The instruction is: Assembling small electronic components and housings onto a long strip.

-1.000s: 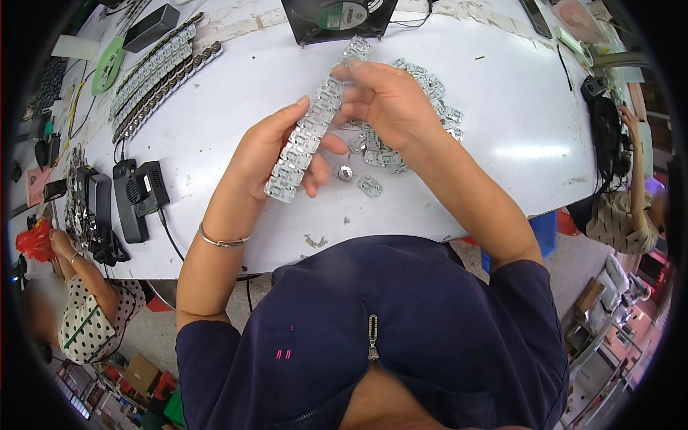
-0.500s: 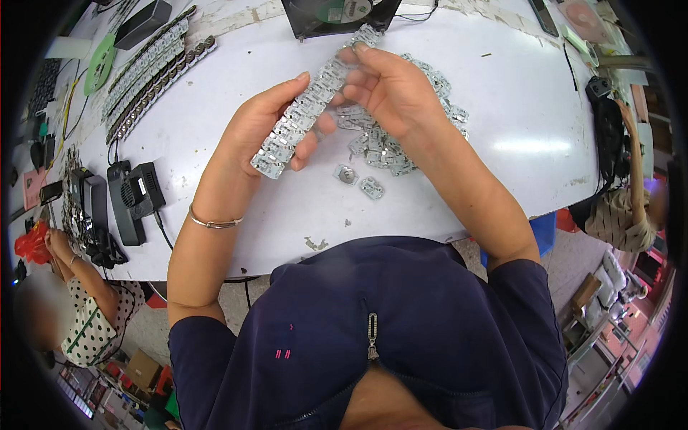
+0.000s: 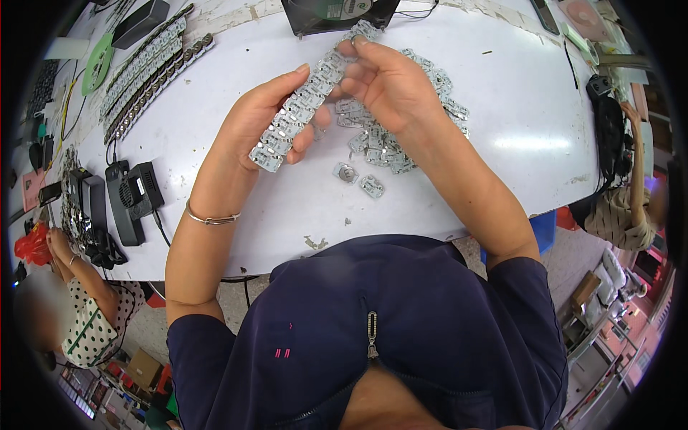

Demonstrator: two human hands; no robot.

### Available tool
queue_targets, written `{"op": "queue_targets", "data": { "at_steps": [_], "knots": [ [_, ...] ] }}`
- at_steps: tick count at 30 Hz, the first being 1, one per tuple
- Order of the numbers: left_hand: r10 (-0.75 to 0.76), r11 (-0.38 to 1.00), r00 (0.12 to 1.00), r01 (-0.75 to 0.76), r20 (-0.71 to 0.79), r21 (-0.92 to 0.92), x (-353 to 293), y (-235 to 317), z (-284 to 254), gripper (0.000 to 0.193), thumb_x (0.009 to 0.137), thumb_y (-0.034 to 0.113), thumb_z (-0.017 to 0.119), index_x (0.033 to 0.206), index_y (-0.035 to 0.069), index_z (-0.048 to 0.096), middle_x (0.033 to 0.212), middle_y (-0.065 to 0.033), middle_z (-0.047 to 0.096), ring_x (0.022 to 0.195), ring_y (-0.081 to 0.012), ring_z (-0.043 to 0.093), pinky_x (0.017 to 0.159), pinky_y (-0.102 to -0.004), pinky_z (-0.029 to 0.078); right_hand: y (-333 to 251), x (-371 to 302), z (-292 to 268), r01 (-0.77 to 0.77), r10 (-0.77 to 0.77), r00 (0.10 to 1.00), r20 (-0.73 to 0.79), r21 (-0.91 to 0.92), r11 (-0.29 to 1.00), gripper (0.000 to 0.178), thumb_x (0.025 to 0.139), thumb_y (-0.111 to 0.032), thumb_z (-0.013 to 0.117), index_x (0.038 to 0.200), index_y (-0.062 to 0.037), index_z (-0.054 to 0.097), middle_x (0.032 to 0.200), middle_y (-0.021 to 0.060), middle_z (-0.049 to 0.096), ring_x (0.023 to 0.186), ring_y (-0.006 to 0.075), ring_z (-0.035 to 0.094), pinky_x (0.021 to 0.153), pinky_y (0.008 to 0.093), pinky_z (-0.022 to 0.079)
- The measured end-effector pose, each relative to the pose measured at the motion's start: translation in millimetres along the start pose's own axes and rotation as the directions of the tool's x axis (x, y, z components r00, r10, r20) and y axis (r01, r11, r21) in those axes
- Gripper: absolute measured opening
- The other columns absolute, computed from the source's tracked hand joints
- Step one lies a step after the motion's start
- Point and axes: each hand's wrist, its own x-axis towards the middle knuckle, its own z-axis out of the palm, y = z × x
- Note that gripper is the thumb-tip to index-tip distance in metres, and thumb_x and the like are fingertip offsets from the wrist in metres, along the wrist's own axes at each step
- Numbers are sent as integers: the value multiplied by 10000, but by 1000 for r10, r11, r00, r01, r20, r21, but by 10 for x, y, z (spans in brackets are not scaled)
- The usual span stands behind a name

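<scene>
By the curled left grip (image 3: 252,113) and pinching right grip (image 3: 396,87), a long strip of silver-grey plates (image 3: 304,100) is held over the white worktop (image 3: 516,93). It appears largely assembled; loose silver-grey plates (image 3: 380,147) are left heaped alongside; silver-and-dark rows (image 3: 148,70) are laid at upper left.

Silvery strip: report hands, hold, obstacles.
Left hand holding silvery strip, near half. Right hand pinching near far end. Loose pieces beside right hand; black fan close beyond.

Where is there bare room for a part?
Bare white tabletop lies right of the pile of small plates, and between the left hand and the strips at upper left. Crowded: around the right hand, which overhangs the pile, and the left edge by the black corded devices.
</scene>
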Motion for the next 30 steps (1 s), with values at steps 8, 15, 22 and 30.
{"op": "queue_targets", "data": {
  "at_steps": [8, 15, 22, 30],
  "knots": [
    [86, 975, 993, -67, -84, 212, -153, -44, 130, 438, 973, 357, 460, 1023, -51, 611, 662, -90, 627, 366, -147, 527, 304, -257, 400, 61, -30, -29, 8, -7, 995, 97, -7, 1000, 287, 954, -250, 545, 1011, 24, 609, 709, 55, 574, 644, 160, 563, 685, 331, 545],
    [81, 948, 995, -56, -65, 314, -264, -79, 210, 435, 973, 367, 465, 1005, -43, 607, 663, -75, 619, 376, -134, 525, 318, -251, 408, 34, -261, -23, 32, -32, 995, 98, 1, 999, 289, 953, -255, 551, 1012, 22, 606, 736, 60, 586, 670, 159, 570, 691, 329, 541],
    [51, 982, 997, -39, -61, 187, -106, -44, 113, 404, 965, 341, 486, 982, -45, 602, 655, -93, 632, 372, -147, 546, 289, -253, 407, 10, -78, -31, -30, 30, 999, 39, 8, 1000, 274, 950, -229, 545, 994, 36, 600, 768, 74, 584, 681, 180, 580, 678, 330, 543],
    [35, 993, 997, -26, -75, 114, -72, -36, 94, 388, 960, 336, 497, 933, -36, 601, 647, -106, 637, 366, -157, 550, 274, -257, 401, -16, -32, -21, -40, 40, 999, 2, -21, 999, 275, 948, -226, 544, 984, 41, 599, 755, 72, 572, 674, 189, 585, 657, 326, 544]
  ]
}}
